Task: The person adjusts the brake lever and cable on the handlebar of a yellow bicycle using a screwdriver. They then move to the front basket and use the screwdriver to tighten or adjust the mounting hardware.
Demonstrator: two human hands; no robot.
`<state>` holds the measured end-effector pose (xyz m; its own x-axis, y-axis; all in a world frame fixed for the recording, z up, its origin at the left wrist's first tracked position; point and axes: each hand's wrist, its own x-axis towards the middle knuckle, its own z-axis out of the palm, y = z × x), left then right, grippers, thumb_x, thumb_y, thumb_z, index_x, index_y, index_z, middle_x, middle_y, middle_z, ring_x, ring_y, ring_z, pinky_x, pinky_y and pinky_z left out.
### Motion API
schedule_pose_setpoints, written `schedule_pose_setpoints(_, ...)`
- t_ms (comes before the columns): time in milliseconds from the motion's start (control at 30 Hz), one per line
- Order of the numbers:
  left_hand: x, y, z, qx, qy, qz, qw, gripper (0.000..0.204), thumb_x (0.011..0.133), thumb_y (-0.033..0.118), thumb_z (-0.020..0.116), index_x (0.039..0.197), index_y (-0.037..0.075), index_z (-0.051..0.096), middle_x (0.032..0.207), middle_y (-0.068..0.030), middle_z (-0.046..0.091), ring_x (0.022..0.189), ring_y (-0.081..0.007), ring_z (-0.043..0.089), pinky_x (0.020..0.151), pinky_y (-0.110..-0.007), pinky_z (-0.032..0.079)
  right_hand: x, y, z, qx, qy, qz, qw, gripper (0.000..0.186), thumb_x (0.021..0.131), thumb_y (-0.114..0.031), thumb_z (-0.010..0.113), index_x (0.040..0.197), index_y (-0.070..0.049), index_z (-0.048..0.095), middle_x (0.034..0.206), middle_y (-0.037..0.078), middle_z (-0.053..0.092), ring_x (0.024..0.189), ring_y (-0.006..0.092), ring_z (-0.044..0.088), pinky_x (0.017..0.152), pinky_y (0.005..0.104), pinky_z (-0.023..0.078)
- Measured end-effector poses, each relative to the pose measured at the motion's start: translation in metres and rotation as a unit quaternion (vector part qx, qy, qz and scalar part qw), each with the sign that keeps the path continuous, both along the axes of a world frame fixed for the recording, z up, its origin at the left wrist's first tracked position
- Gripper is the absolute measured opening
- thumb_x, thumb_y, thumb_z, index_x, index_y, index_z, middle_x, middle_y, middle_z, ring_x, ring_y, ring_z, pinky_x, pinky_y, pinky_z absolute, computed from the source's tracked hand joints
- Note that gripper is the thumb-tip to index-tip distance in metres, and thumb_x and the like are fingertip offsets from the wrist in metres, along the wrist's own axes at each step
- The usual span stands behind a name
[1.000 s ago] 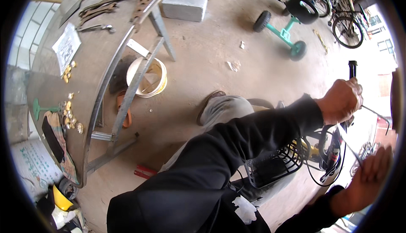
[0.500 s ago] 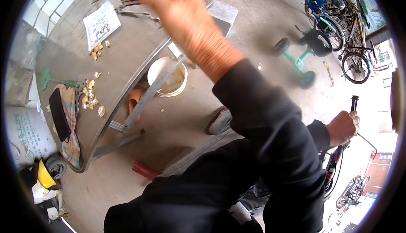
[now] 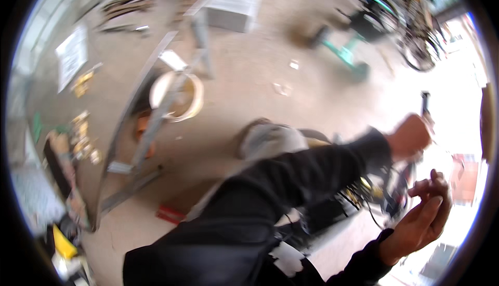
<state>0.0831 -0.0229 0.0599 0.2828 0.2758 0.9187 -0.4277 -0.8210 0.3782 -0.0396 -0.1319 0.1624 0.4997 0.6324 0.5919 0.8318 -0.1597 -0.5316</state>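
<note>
My left arm in a black sleeve stretches across to the right, and my left hand (image 3: 410, 138) is wrapped round a handlebar (image 3: 425, 101) with a black end. Below it is my right hand (image 3: 418, 223), its fingers curled in toward the thumb. Whatever may be between those fingers is too blurred to make out. Under my arms is part of a dark vehicle (image 3: 325, 216) with black cables, largely hidden by the left sleeve.
On the left stands a table with a metal edge (image 3: 117, 135), bearing a printed sheet (image 3: 71, 56), tools (image 3: 130, 8), small pale pieces (image 3: 82, 135) and a cloth (image 3: 77, 203). Beyond are a white bucket (image 3: 197, 96), a pale box (image 3: 232, 10) and a green ride-on toy (image 3: 345, 55).
My right hand has come back from over the table's tools to the right, below my left hand. My left hand stays on the handlebar. The view has shifted and blurred.
</note>
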Motion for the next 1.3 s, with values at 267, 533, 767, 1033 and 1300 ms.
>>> schedule_pose_setpoints(267, -0.017, 0.015, 0.021, -0.033, 0.006, -0.08, 0.996, 0.009, 0.072, 0.007, 0.07, 0.074, 0.004, 0.062, 0.073, -0.0073, 0.06, 0.072, -0.0227, 0.059, 0.067, -0.033, 0.048, 0.123, -0.06, 0.059, -0.136, -0.236, -0.152, 0.95, 0.038, 0.087, -0.006, 0.053, 0.125, -0.004, 0.052, 0.128, 0.014, 0.052, 0.098, 0.0232, 0.059, 0.068, 0.0286, 0.054)
schedule_pose_setpoints(533, -0.023, 0.014, 0.026, -0.03, 0.035, -0.083, 0.995, 0.015, 0.07, 0.003, 0.072, 0.082, 0.0, 0.063, 0.081, -0.0105, 0.063, 0.076, -0.0255, 0.06, 0.067, -0.033, 0.049, 0.144, -0.042, 0.057, -0.118, -0.143, 0.034, 0.982, 0.033, 0.082, 0.005, 0.056, 0.115, 0.004, 0.055, 0.118, 0.018, 0.058, 0.089, 0.0209, 0.064, 0.069, 0.0267, 0.054)
schedule_pose_setpoints(767, -0.019, 0.021, 0.023, -0.016, 0.008, -0.105, 0.994, 0.015, 0.07, 0.001, 0.072, 0.083, 0.0, 0.064, 0.08, -0.0103, 0.062, 0.074, -0.0251, 0.058, 0.066, -0.032, 0.048, 0.149, -0.047, 0.074, -0.204, -0.332, 0.067, 0.919, 0.034, 0.084, 0.005, 0.056, 0.118, 0.003, 0.055, 0.102, 0.018, 0.065, 0.089, 0.0249, 0.066, 0.075, 0.0325, 0.056)
schedule_pose_setpoints(1033, -0.02, 0.026, 0.022, -0.021, 0.0, -0.113, 0.993, 0.014, 0.074, 0.004, 0.071, 0.086, 0.002, 0.065, 0.083, -0.0083, 0.063, 0.075, -0.0199, 0.058, 0.065, -0.029, 0.047, 0.165, -0.047, 0.092, -0.244, -0.417, 0.144, 0.864, 0.038, 0.079, 0.011, 0.059, 0.115, 0.003, 0.057, 0.1, 0.021, 0.065, 0.094, 0.0307, 0.065, 0.072, 0.0327, 0.057)
schedule_pose_setpoints(1300, -0.033, 0.031, 0.003, -0.456, 0.068, -0.261, 0.848, 0.031, 0.094, 0.035, 0.051, 0.097, 0.005, 0.059, 0.094, -0.0021, 0.061, 0.079, -0.0071, 0.054, 0.061, -0.02, 0.038, 0.169, -0.041, 0.122, -0.334, -0.536, 0.171, 0.757, 0.04, 0.077, 0.006, 0.065, 0.116, 0.002, 0.058, 0.1, 0.02, 0.065, 0.092, 0.0308, 0.065, 0.07, 0.0327, 0.057)
